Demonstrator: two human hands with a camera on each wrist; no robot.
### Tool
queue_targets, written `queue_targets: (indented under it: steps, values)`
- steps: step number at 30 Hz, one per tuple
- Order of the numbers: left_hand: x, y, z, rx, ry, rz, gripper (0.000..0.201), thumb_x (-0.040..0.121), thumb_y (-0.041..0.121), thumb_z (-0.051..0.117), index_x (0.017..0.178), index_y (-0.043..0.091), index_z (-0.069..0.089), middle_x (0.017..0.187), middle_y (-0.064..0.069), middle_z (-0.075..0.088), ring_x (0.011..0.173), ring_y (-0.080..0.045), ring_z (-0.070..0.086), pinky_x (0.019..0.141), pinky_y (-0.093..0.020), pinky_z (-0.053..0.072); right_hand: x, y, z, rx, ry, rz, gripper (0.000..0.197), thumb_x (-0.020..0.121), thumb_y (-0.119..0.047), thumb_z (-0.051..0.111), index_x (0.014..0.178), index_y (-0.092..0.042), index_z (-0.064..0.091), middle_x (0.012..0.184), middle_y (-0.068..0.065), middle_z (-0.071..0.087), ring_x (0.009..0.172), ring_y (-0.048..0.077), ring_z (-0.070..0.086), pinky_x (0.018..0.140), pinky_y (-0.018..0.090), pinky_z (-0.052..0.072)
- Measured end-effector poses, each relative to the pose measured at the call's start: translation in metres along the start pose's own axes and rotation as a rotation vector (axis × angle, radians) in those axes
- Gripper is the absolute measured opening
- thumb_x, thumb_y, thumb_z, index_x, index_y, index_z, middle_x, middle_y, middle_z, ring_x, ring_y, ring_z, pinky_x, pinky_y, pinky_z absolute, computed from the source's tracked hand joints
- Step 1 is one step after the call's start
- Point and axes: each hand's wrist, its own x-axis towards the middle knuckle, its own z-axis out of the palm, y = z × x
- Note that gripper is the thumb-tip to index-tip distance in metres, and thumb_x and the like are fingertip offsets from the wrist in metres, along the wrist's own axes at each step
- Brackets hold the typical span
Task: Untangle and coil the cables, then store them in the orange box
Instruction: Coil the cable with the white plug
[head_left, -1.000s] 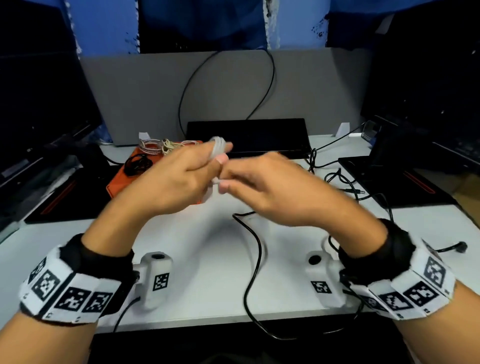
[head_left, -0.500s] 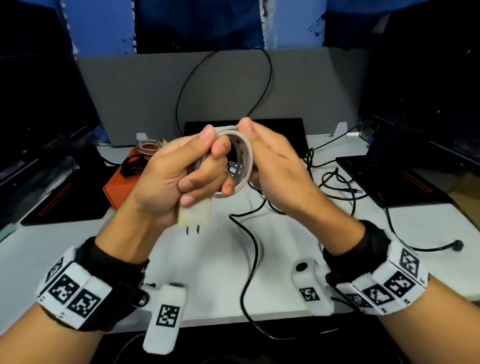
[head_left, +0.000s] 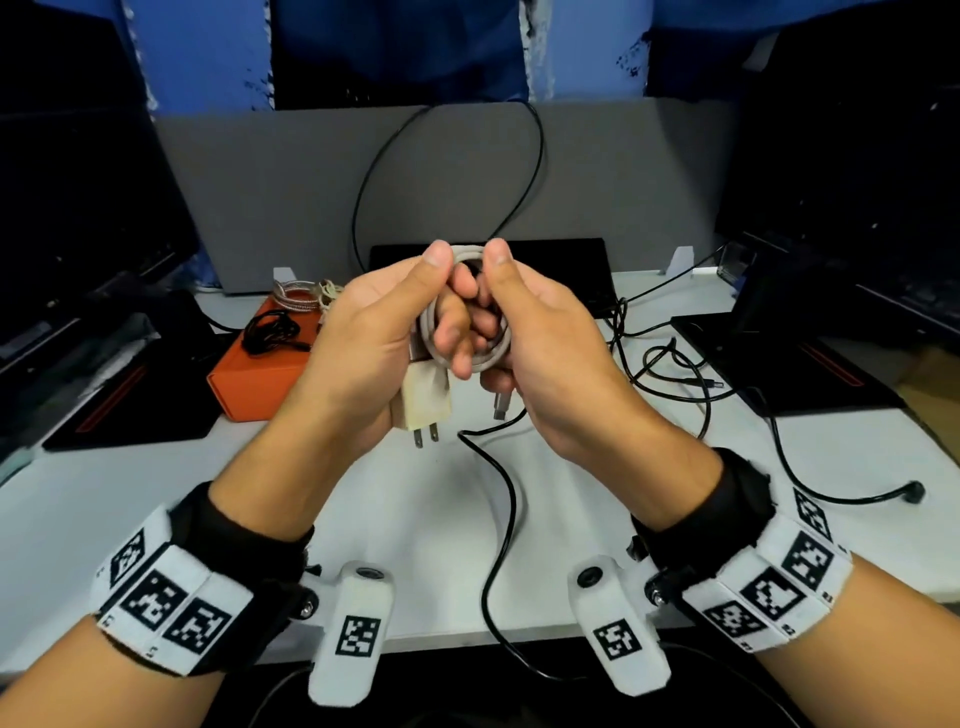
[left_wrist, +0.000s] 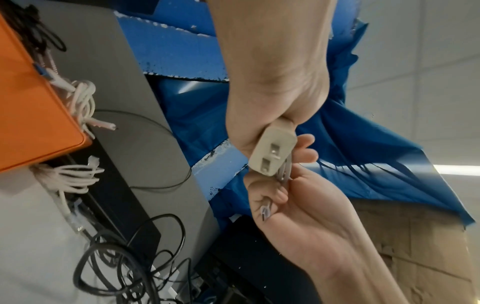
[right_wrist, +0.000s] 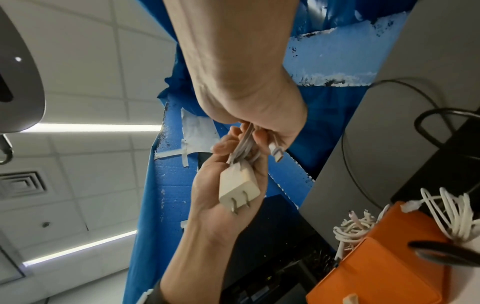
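A white charger cable (head_left: 465, 255) is wound into a small ring and held in the air over the middle of the desk. My left hand (head_left: 447, 312) grips the ring's left side, thumb on top. The cable's cream plug adapter (head_left: 423, 402) hangs below the palm, prongs down. My right hand (head_left: 498, 296) grips the ring's right side, and the loose USB end (head_left: 502, 405) dangles under it. The wrist views show the adapter (left_wrist: 272, 152) (right_wrist: 239, 187) from below. The orange box (head_left: 254, 384) stands on the desk to the left, with coiled cables (head_left: 272, 330) lying on it.
A long black cable (head_left: 498, 499) runs across the white desk and over its front edge. More black cables (head_left: 665, 369) lie tangled at the right. A black keyboard (head_left: 561, 260) sits behind my hands, with dark mats and screens on both sides.
Both hands have come up and closer together with the white cable. The ring now faces me with both thumbs on top, and the adapter hangs below my left palm.
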Motion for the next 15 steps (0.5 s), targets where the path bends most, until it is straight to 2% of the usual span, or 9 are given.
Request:
queue_targets:
  steps: [3,5,8,10,12,14,15]
  values:
    - [-0.001,0.0,0.004,0.099,0.085,0.068,0.033,0.108,0.023,0.046,0.085,0.005,0.061,0.056,-0.006,0.052,0.055,-0.019,0.06,0.056,-0.03,0.053,0.001,-0.002,-0.001,0.001,-0.008,-0.007,0.044,0.112,-0.044,0.032,0.095,-0.01,0.054,0.069,0.001,0.058,0.056,0.011,0.049,0.045,0.023,0.031]
    - [0.0,-0.003,0.002,0.194,0.147,0.119,0.031,0.107,0.023,0.049,0.086,0.006,0.063,0.059,-0.006,0.055,0.055,-0.017,0.062,0.056,-0.029,0.052,0.002,-0.004,-0.002,0.001,-0.007,-0.009,0.044,0.112,-0.045,0.033,0.084,-0.016,0.051,0.064,-0.001,0.049,0.053,0.009,0.042,0.044,0.023,0.028]
    - [0.003,-0.007,-0.008,0.398,0.144,0.204,0.031,0.106,0.031,0.052,0.087,0.012,0.066,0.074,-0.019,0.064,0.068,-0.028,0.064,0.064,-0.043,0.056,0.001,-0.006,-0.005,-0.099,0.018,-0.05,0.042,0.112,-0.043,0.035,0.077,-0.021,0.046,0.059,-0.007,0.037,0.049,0.009,0.029,0.043,0.022,0.026]
    - [0.004,-0.009,-0.012,0.432,0.069,0.147,0.033,0.106,0.035,0.049,0.087,0.012,0.061,0.078,-0.02,0.064,0.063,-0.031,0.064,0.055,-0.04,0.055,0.002,-0.007,-0.008,-0.118,0.011,-0.046,0.042,0.111,-0.042,0.037,0.077,-0.018,0.044,0.057,-0.01,0.035,0.048,0.009,0.028,0.043,0.022,0.025]
    - [0.003,-0.01,-0.011,0.415,0.02,0.076,0.034,0.108,0.033,0.042,0.086,0.01,0.054,0.074,-0.009,0.061,0.052,-0.026,0.062,0.045,-0.033,0.051,0.004,-0.008,-0.014,-0.034,-0.027,0.017,0.04,0.111,-0.042,0.039,0.08,-0.017,0.044,0.057,-0.008,0.034,0.047,0.009,0.027,0.044,0.023,0.022]
    - [0.003,-0.014,-0.01,0.397,0.058,0.068,0.035,0.11,0.032,0.04,0.085,0.009,0.05,0.072,-0.006,0.059,0.046,-0.027,0.059,0.043,-0.032,0.048,0.006,-0.009,-0.016,0.145,-0.085,0.104,0.037,0.111,-0.04,0.041,0.084,-0.016,0.048,0.058,-0.004,0.035,0.046,0.009,0.029,0.045,0.025,0.022]
    - [0.004,-0.016,-0.01,0.364,0.096,0.07,0.036,0.11,0.033,0.042,0.084,0.009,0.051,0.074,-0.012,0.06,0.048,-0.033,0.06,0.045,-0.035,0.05,0.006,-0.01,-0.016,0.239,-0.119,0.134,0.035,0.111,-0.038,0.041,0.087,-0.015,0.051,0.06,-0.003,0.037,0.048,0.009,0.029,0.046,0.024,0.022]
